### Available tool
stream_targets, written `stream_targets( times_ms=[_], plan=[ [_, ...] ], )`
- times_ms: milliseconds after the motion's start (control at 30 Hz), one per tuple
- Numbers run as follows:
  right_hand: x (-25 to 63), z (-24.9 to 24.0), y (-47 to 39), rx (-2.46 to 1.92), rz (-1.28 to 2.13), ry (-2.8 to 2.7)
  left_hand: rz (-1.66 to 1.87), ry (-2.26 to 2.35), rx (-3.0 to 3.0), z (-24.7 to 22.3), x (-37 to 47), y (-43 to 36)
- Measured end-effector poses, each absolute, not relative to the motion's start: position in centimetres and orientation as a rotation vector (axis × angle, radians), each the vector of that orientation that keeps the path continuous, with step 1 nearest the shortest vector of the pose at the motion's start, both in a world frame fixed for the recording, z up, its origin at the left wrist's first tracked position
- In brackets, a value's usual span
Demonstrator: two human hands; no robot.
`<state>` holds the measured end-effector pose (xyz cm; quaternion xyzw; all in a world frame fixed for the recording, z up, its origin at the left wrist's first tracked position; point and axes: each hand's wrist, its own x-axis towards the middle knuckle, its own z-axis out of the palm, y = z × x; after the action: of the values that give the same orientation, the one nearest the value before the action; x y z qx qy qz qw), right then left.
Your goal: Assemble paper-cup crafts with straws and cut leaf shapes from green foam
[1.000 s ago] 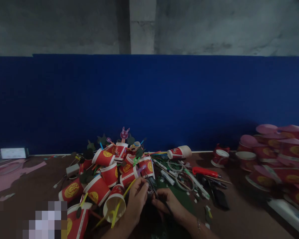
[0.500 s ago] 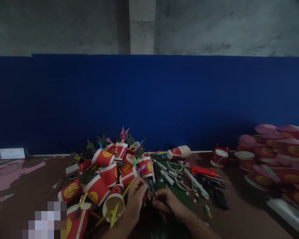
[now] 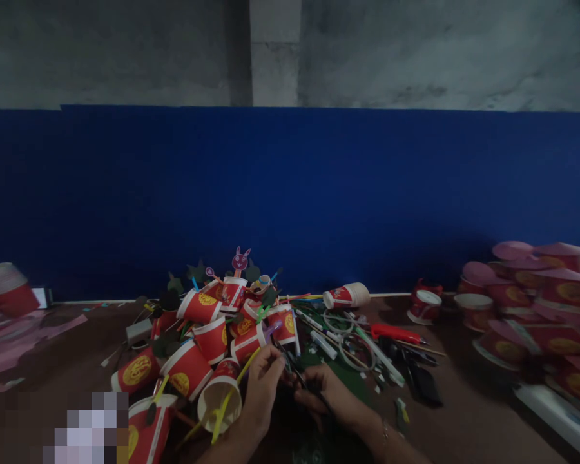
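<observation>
My left hand (image 3: pixel 265 379) is closed in a pinch near the middle of the table, and the small piece in its fingers is too dark to name. Just right of it, my right hand (image 3: pixel 332 394) grips a pair of scissors (image 3: pixel 294 365) by the handles, blades pointing up and left beside my left fingertips. Close by my left wrist lies a tipped paper cup (image 3: pixel 221 399) with a yellow strip in it. Beyond my hands a heap of red paper cups (image 3: pixel 211 339) carries straws and cut-out figures, among them a pink rabbit (image 3: pixel 240 260).
Markers (image 3: pixel 325 345), a looped pale cord (image 3: pixel 356 353) and a red tool (image 3: pixel 391 332) lie right of centre. A nested cup stack (image 3: pixel 348 296) rests by the blue partition (image 3: pixel 319 193). Cups with pink brims (image 3: pixel 563 277) pile up at right. Pink paper (image 3: pixel 4 351) is at left.
A blurred stack of red cups has come into view at the far left, in front of the lit screen. My hands have hardly moved and keep their grips.
</observation>
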<state>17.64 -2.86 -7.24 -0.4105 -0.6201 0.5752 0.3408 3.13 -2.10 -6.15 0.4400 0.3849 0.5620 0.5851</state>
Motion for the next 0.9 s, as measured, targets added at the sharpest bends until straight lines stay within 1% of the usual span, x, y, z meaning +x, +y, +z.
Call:
stream_targets(
  times_ms=[133,267,333,433,567,633,733,800,900],
  plan=[
    [17.29,-7.33,-3.01,-1.066,1.321,-1.672,1.356,0.910,1.022,-6.42,3.10,-2.06],
    [16.96,-7.39,-2.76,-1.132,1.254,-1.474,1.406,0.928,1.026,-6.75,3.02,-1.97],
    [17.00,-7.21,-2.51,-1.235,1.320,-1.361,1.412,0.930,1.035,-6.80,3.01,-1.99],
    [17.25,-6.80,-2.31,-1.290,1.541,-1.288,1.402,0.897,1.041,-6.66,3.06,-2.14],
    [17.32,-6.50,-2.48,-1.225,1.596,-1.271,1.388,0.792,0.942,-6.27,3.25,-2.38],
    [17.18,-6.46,-2.59,-1.235,1.567,-1.254,1.362,0.696,0.857,-6.11,3.39,-2.47],
    [17.04,-6.55,-2.64,-1.193,1.396,-1.187,1.335,0.577,0.744,-5.97,3.62,-2.57],
    [17.10,-6.72,-2.59,-1.138,1.313,-1.174,1.326,0.553,0.686,-5.96,3.76,-2.61],
    [17.26,-7.03,-2.45,-1.082,1.286,-1.181,1.307,0.556,0.645,-5.98,3.89,-2.64]
  ],
)
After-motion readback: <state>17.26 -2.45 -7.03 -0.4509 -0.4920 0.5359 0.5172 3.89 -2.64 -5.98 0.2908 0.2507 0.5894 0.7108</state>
